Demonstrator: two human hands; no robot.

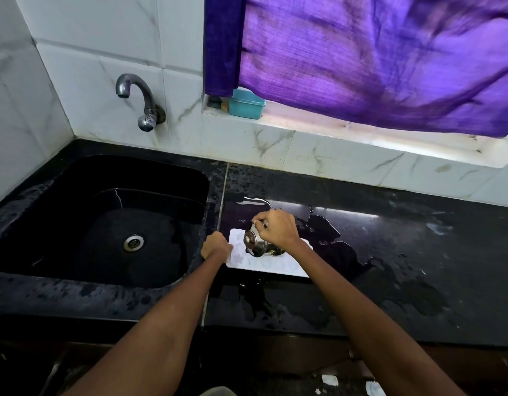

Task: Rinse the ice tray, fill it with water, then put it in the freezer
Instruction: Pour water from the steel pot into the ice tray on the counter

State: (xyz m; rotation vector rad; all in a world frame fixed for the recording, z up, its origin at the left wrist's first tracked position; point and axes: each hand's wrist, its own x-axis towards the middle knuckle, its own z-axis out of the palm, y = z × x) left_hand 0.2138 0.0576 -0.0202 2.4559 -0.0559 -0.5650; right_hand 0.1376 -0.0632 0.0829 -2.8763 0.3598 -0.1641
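Steadying the white ice tray [268, 262], long axis left-right on the wet counter [418, 252] just right of the sink [75, 172], left hand [215, 248] gripping its left end, right hand [277, 227] tipping a steel vessel [255, 242] over it.

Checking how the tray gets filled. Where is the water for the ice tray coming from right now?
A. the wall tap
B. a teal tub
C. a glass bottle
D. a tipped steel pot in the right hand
D: the right hand tips a steel pot over the white ice tray on the counter, while the left hand holds the tray's edge.
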